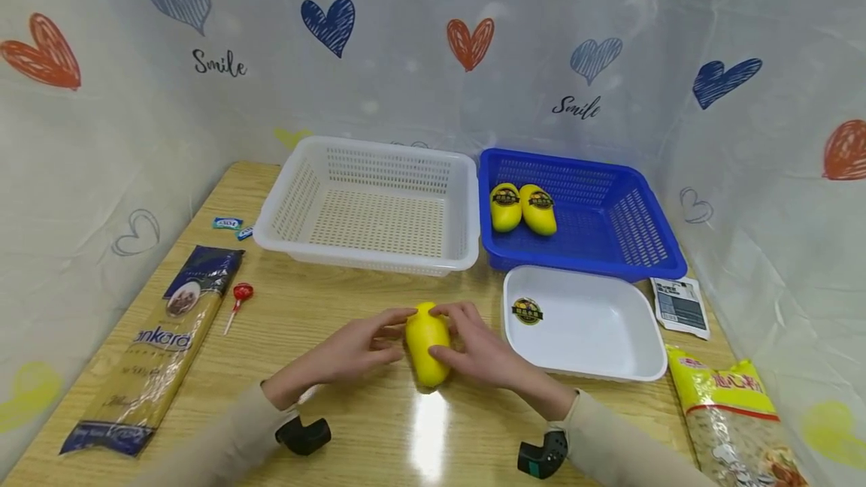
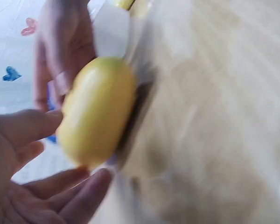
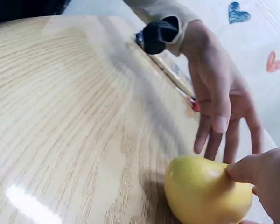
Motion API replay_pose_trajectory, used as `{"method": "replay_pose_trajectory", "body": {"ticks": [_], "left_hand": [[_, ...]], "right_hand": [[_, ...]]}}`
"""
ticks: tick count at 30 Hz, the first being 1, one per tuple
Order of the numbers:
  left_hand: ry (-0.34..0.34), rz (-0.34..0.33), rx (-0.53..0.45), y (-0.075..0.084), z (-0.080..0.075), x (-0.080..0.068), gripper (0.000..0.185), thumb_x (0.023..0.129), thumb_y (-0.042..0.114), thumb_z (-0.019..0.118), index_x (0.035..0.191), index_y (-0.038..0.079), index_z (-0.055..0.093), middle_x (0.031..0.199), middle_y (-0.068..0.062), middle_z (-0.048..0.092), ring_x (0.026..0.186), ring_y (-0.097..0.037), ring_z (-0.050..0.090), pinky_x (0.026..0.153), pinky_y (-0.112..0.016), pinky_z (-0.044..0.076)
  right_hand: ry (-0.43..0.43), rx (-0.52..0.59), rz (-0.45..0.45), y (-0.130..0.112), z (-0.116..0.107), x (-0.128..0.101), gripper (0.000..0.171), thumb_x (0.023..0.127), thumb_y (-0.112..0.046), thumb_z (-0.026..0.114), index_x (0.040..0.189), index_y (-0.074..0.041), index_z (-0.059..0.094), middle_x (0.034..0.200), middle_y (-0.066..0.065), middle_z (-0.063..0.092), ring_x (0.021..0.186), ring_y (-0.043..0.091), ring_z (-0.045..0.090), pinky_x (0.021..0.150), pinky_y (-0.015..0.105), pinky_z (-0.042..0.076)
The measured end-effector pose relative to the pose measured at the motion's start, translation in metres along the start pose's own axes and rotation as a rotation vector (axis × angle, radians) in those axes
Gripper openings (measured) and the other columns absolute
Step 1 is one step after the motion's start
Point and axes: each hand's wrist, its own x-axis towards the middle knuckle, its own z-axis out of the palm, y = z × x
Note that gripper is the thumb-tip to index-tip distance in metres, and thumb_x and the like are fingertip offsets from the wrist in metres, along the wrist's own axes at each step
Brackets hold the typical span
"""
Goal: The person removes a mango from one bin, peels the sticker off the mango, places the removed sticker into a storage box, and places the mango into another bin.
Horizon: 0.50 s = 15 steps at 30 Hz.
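My wooden table (image 1: 379,442), white basket (image 1: 271,235), blue basket (image 1: 659,258), white tray (image 1: 595,370), pasta pack (image 1: 158,344), lollipop (image 1: 240,294), noodle bag (image 1: 734,415), mango (image 1: 426,343) under my fingers.

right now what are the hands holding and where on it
Both hold the yellow mango lying on the table. The right hand pinches its far end and right side; the left hand touches its left side with straight fingertips.

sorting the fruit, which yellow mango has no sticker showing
The yellow mango on the wooden table, between both hands, shows no sticker; the two yellow mangoes in the blue plastic basket each carry a dark round one.
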Motion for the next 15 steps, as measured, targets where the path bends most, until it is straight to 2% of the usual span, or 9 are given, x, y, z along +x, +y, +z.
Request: {"method": "replay_pose_trajectory", "body": {"ticks": [1,3,6,8,9,11,13,15], "left_hand": [[0.011,0.016,0.059,0.004,-0.008,-0.002,0.054,0.098,0.013,0.061,0.148,0.008,0.041,0.146,-0.014,0.047,0.123,-0.033,0.055,0.095,-0.037,0.050],[0.075,0.072,0.167,0.011,-0.026,-0.004,0.048,0.098,0.013,0.060,0.144,0.006,0.046,0.141,-0.015,0.052,0.118,-0.033,0.058,0.094,-0.042,0.050],[0.263,0.165,0.299,0.019,-0.063,-0.006,0.042,0.096,0.010,0.062,0.136,0.000,0.052,0.135,-0.017,0.056,0.117,-0.034,0.057,0.096,-0.049,0.047],[0.416,0.170,0.395,0.021,-0.091,-0.009,0.043,0.095,0.010,0.064,0.135,-0.002,0.053,0.136,-0.019,0.054,0.122,-0.036,0.052,0.100,-0.053,0.042],[0.478,0.154,0.431,0.020,-0.106,-0.011,0.045,0.094,0.010,0.065,0.135,-0.003,0.052,0.139,-0.022,0.051,0.126,-0.039,0.047,0.103,-0.057,0.038],[0.554,0.058,0.463,0.016,-0.134,-0.017,0.050,0.095,0.013,0.065,0.139,-0.004,0.047,0.147,-0.027,0.037,0.134,-0.046,0.034,0.104,-0.064,0.029],[0.556,-0.076,0.443,0.008,-0.160,-0.025,0.057,0.097,0.020,0.063,0.144,-0.003,0.041,0.153,-0.030,0.023,0.138,-0.051,0.022,0.104,-0.069,0.024],[0.491,-0.186,0.338,-0.005,-0.181,-0.034,0.063,0.099,0.028,0.060,0.148,-0.001,0.034,0.156,-0.029,0.013,0.139,-0.053,0.016,0.102,-0.070,0.023]], "right_hand": [[-0.010,-0.007,-0.006,0.000,0.000,0.000,0.047,0.095,-0.031,0.063,0.138,-0.017,0.047,0.131,0.013,0.042,0.104,0.024,0.054,0.085,0.042,0.047],[-0.030,-0.025,-0.025,0.000,-0.001,-0.001,0.045,0.096,-0.027,0.062,0.138,-0.019,0.047,0.135,0.015,0.041,0.107,0.025,0.053,0.087,0.045,0.047],[-0.053,-0.053,-0.055,-0.001,-0.002,-0.002,0.043,0.097,-0.021,0.060,0.138,-0.020,0.049,0.139,0.016,0.039,0.113,0.028,0.052,0.091,0.048,0.046],[-0.062,-0.064,-0.064,-0.001,-0.003,-0.002,0.043,0.097,-0.021,0.060,0.138,-0.019,0.049,0.139,0.016,0.038,0.116,0.029,0.051,0.093,0.049,0.045],[-0.064,-0.065,-0.068,-0.001,-0.003,-0.002,0.043,0.097,-0.022,0.060,0.138,-0.019,0.049,0.139,0.016,0.038,0.116,0.029,0.051,0.093,0.049,0.045],[-0.070,-0.071,-0.072,-0.002,-0.003,-0.001,0.043,0.097,-0.024,0.061,0.138,-0.019,0.049,0.139,0.016,0.039,0.115,0.028,0.051,0.093,0.047,0.045],[-0.083,-0.085,-0.093,-0.003,-0.004,-0.001,0.045,0.097,-0.026,0.062,0.139,-0.019,0.048,0.140,0.017,0.038,0.116,0.028,0.051,0.092,0.046,0.046],[-0.112,-0.097,-0.118,-0.005,-0.007,0.000,0.045,0.098,-0.024,0.060,0.141,-0.019,0.048,0.142,0.020,0.036,0.118,0.029,0.050,0.092,0.046,0.046]]}}
